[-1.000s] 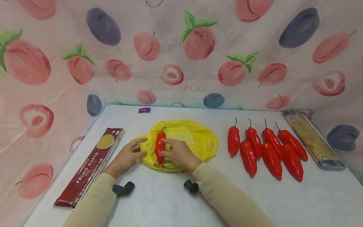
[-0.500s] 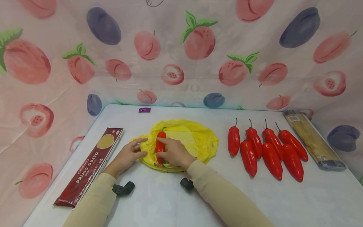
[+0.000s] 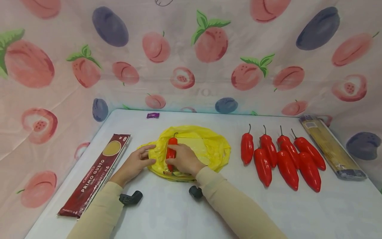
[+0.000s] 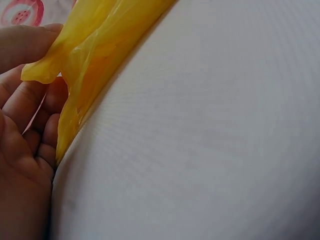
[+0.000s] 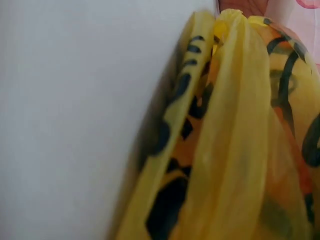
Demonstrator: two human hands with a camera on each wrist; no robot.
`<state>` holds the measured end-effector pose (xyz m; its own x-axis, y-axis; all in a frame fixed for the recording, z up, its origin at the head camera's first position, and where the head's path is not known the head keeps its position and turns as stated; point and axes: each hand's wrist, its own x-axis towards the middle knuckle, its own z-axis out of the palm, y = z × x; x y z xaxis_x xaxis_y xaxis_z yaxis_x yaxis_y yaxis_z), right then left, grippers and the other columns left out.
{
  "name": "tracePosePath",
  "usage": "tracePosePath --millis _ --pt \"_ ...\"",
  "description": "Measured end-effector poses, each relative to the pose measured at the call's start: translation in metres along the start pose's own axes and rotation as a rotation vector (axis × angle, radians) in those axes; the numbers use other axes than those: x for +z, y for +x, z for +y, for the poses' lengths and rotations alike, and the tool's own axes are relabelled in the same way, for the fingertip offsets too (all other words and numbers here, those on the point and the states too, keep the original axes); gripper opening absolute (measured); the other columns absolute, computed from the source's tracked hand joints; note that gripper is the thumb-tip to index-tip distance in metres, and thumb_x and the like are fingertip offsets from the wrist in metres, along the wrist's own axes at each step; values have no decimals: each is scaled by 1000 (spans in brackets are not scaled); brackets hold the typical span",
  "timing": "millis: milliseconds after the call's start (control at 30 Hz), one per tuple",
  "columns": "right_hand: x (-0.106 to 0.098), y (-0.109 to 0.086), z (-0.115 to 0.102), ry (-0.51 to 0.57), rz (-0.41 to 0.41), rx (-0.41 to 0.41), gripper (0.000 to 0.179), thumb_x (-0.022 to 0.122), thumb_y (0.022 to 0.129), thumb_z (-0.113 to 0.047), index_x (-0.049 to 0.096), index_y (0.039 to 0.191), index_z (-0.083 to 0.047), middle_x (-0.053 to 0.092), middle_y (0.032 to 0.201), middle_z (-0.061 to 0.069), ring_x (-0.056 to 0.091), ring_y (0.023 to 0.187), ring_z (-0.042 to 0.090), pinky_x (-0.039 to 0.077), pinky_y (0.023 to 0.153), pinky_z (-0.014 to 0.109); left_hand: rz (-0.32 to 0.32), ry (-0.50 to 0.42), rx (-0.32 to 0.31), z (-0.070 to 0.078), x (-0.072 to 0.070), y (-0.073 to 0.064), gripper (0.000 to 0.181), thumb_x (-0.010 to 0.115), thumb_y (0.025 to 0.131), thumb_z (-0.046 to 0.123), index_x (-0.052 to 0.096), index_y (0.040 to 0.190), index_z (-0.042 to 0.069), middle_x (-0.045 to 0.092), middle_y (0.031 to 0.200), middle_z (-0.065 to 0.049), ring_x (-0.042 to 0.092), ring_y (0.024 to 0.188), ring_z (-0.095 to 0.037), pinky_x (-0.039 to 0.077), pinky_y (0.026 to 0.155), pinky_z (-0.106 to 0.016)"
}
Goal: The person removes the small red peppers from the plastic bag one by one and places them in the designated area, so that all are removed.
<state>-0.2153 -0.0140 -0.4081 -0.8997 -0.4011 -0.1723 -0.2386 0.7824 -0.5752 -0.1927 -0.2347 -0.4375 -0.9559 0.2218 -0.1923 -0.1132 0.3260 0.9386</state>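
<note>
A yellow plastic bag [image 3: 219, 142] lies open and spread out in the middle of the table. Its left edge is pinched between thumb and fingers of my left hand [image 3: 135, 165], and the left wrist view shows that yellow plastic [image 4: 90, 55] close up. Over the bag's left part, my right hand [image 3: 185, 160] grips a glossy red chili pepper [image 3: 171, 153] from the right side, stem pointing away. In the right wrist view the printed side of the bag [image 5: 235, 130] fills much of the picture and hides the right hand.
Several red chili peppers [image 3: 287, 169] lie grouped at the right. A clear pack of spaghetti [image 3: 331, 146] is beyond them. At the left lies a dark red spaghetti pack [image 3: 95, 176]. A small purple packet [image 3: 153, 115] sits near the back edge of the white table [image 3: 167, 212].
My right hand has closed in on the red chili pepper, and the pepper has since shifted slightly right over the bag. My left hand has stayed at the bag's edge.
</note>
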Motion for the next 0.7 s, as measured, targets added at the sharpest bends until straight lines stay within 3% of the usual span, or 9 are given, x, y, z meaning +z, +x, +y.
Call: tracePosePath --millis 233,533,700 --pt "-11 -3 8 19 -12 39 61 72 93 -31 51 148 -18 61 128 9 55 108 25 50 97 37 6 -1 3 1 0 0 61 68 96 16 43 151 11 53 145 -14 49 134 -28 36 112 -46" --pt "-23 -9 23 48 1 85 59 72 93 -27 51 148 -20 59 129 11 53 107 27 50 97 39 7 8 2 1 -1 1 62 69 95 17 42 151 11 52 146 -14 48 135 -29 33 113 -48" --pt "-27 -14 30 123 -14 133 62 72 93 -25 49 150 -21 59 124 12 59 92 26 58 74 34 10 9 1 0 0 0 62 68 96 16 42 151 11 53 145 -14 49 134 -28 35 113 -47"
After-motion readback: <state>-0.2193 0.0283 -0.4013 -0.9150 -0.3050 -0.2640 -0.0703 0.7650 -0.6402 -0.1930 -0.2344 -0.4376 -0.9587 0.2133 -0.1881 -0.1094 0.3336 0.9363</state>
